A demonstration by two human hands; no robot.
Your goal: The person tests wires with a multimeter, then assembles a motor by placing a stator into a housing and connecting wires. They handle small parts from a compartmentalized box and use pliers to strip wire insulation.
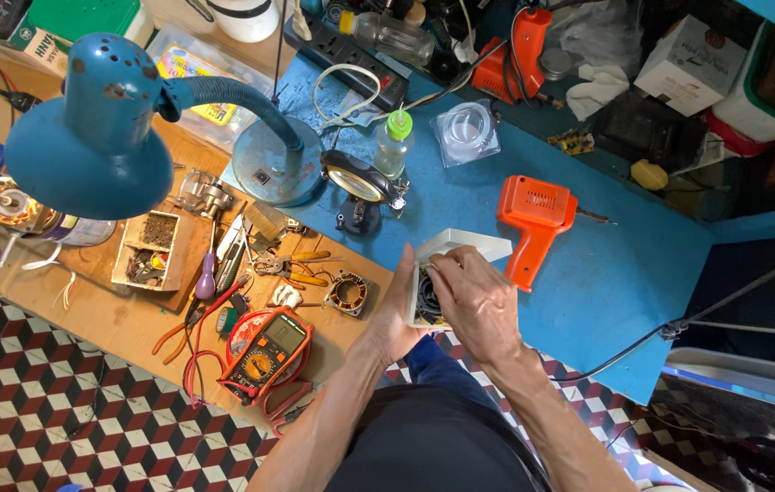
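My left hand (399,314) grips the side of a small white plastic housing (460,248) with dark parts inside, held above the front edge of the blue bench (588,301). Resting on top of that housing, my right hand (476,301) has its fingertips curled down into the opening. An orange electric drill (533,219) lies on the bench just right of the housing. To the left of my left hand sits a small round motor stator (348,293).
A blue desk lamp (105,128) stands over the wooden board (105,319), which carries pliers (292,269), screwdrivers, a parts box (150,251) and an orange multimeter (269,351). A magnifier (357,182), a green-capped bottle (393,144), a power strip (346,50) and boxes crowd the back.
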